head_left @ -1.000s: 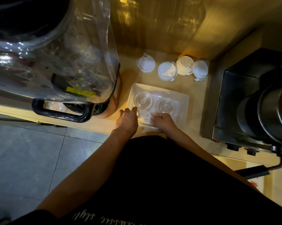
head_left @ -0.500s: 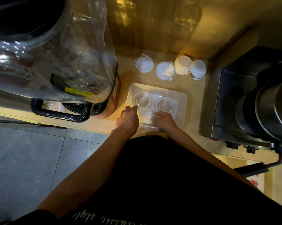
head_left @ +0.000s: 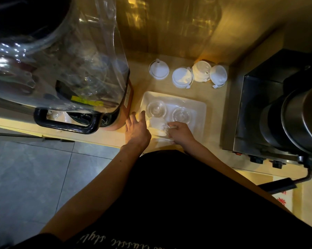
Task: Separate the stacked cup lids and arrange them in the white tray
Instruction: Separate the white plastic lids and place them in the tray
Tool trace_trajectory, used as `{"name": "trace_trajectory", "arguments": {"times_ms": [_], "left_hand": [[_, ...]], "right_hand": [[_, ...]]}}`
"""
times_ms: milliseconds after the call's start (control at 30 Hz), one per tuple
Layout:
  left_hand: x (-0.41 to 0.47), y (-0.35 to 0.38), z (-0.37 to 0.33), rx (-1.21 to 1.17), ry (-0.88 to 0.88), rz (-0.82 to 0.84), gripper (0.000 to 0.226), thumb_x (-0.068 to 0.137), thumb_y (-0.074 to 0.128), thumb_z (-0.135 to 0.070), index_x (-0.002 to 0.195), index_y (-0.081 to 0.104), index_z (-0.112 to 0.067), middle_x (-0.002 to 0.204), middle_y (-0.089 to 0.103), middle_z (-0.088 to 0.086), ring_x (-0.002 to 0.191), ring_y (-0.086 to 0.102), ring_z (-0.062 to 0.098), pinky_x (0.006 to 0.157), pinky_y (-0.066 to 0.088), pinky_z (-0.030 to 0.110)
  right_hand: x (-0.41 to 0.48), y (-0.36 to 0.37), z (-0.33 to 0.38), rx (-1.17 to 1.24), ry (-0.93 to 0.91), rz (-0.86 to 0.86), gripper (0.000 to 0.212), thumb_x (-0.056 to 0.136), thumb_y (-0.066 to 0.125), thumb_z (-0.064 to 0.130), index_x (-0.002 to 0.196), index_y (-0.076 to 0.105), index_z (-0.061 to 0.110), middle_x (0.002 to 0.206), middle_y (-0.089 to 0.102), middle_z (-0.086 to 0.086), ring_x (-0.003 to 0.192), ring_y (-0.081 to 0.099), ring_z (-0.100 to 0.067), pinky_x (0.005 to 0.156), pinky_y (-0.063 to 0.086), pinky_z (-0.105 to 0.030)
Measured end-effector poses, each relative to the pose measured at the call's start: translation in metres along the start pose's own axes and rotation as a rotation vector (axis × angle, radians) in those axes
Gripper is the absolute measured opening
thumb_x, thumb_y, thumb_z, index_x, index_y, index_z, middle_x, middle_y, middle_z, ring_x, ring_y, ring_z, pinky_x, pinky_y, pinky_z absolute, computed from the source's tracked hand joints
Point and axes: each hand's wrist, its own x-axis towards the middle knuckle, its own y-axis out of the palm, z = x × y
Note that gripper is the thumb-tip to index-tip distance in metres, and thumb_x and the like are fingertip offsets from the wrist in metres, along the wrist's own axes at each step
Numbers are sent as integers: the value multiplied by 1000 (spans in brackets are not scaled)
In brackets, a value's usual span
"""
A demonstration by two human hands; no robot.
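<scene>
A white tray (head_left: pixel 198 105) lies on the wooden counter. Two clear dome lids rest in it side by side, one at the left (head_left: pixel 156 108) and one at the right (head_left: pixel 181 115). At the tray's near left corner, a short stack of white lids (head_left: pixel 157 124) sits between my hands. My right hand (head_left: pixel 180 132) pinches the stack's right edge. My left hand (head_left: pixel 136 128) hovers at the tray's left rim with fingers spread, holding nothing that I can see. The stack's lower part is hidden by my hands.
Several white cup lids stand behind the tray: one flat lid (head_left: pixel 158 70), then three more (head_left: pixel 182 77) (head_left: pixel 201 71) (head_left: pixel 218 74). A large blender under a clear hood (head_left: pixel 61 60) stands close on the left. A dark metal machine (head_left: pixel 280 108) stands on the right.
My left hand has opened and drawn slightly left of the stack. My right hand keeps its pinch on the stack. The view has shifted slightly.
</scene>
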Motion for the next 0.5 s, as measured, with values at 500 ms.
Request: {"name": "trace_trajectory", "arguments": {"times_ms": [500], "left_hand": [[-5, 2, 7, -189, -23, 95, 72, 85, 36, 4, 152, 20, -18, 146, 36, 20, 131, 41, 39, 106, 37, 48]], "right_hand": [[-4, 9, 6, -126, -99, 34, 29, 87, 50, 10, 106, 70, 21, 121, 63, 2, 84, 65, -17, 78, 60, -37]]}}
